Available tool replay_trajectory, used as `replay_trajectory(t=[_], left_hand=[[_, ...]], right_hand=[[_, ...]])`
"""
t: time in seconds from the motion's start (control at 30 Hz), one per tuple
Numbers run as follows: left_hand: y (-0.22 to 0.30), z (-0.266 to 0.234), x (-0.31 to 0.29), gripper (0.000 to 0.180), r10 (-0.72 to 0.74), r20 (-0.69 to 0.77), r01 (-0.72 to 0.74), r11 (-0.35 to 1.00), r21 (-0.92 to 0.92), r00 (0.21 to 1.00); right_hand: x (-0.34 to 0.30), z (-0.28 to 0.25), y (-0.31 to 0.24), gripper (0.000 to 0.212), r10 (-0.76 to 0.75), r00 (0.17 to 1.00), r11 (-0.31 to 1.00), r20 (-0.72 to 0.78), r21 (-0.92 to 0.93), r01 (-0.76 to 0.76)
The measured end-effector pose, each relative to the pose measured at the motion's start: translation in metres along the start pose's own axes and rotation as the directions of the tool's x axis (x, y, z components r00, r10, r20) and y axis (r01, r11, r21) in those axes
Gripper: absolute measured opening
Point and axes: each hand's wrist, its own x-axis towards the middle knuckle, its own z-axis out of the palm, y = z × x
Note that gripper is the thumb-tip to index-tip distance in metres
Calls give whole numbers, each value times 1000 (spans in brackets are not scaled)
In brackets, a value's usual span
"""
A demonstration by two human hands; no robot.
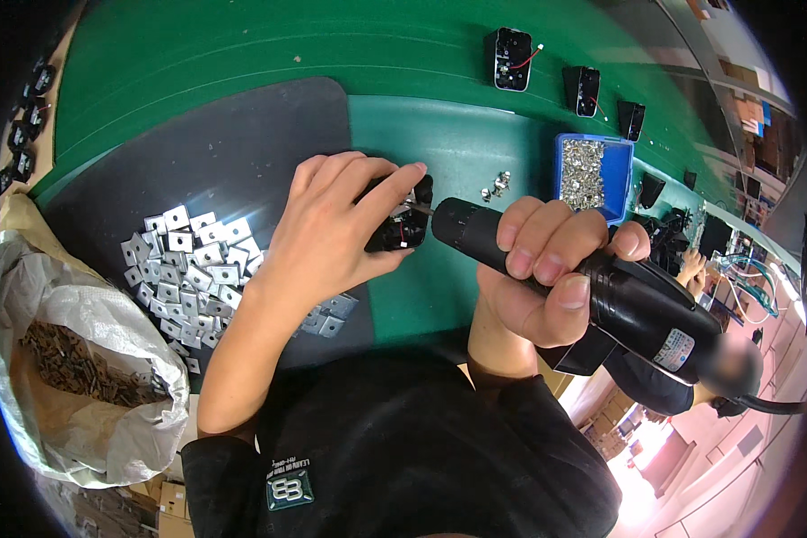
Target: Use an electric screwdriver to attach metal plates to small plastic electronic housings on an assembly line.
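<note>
My left hand (336, 220) is wrapped around a small black plastic housing (412, 235), its thumb below and fingers above. Most of the housing is hidden behind that hand. In my right hand (551, 269) is a black electric screwdriver (641, 309), held nearly level with its nose to the left. The bit reaches into the open side of the housing; whether a screw sits at its tip I cannot tell. Beside my left forearm lies a pile of square metal plates with holes (202, 269). A few loose screws (498, 186) rest just beyond the screwdriver's nose.
A blue bin (617, 184) of screws stands at the right. Several black housings (513, 61), some with red wires, line the green belt (394, 45). A white sack (166, 394) of small brown pieces is at the left. Another person (655, 381) works at the far right.
</note>
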Motion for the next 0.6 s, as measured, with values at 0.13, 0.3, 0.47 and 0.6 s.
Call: replay_trajectory(t=[0.13, 0.3, 0.47, 0.6], left_hand=[[0, -1, 1, 70, -2, 4, 2, 1000, -17, 1000], [-1, 0, 2, 69, 4, -18, -5, 1000, -31, 1000], [-2, -1, 2, 68, 2, -16, -2, 1000, -31, 1000], [-2, -1, 2, 68, -3, -26, 3, 999, -35, 1000]], right_hand=[[-1, 1, 2, 41, 1, 1000, 1000, -4, -15, -1], [1, 0, 7, 38, -70, 994, 990, 89, -112, 80], [3, 0, 2, 33, 48, 997, 997, 56, -61, -45], [3, 1, 5, 36, 21, 999, 1000, 31, -11, -20]])
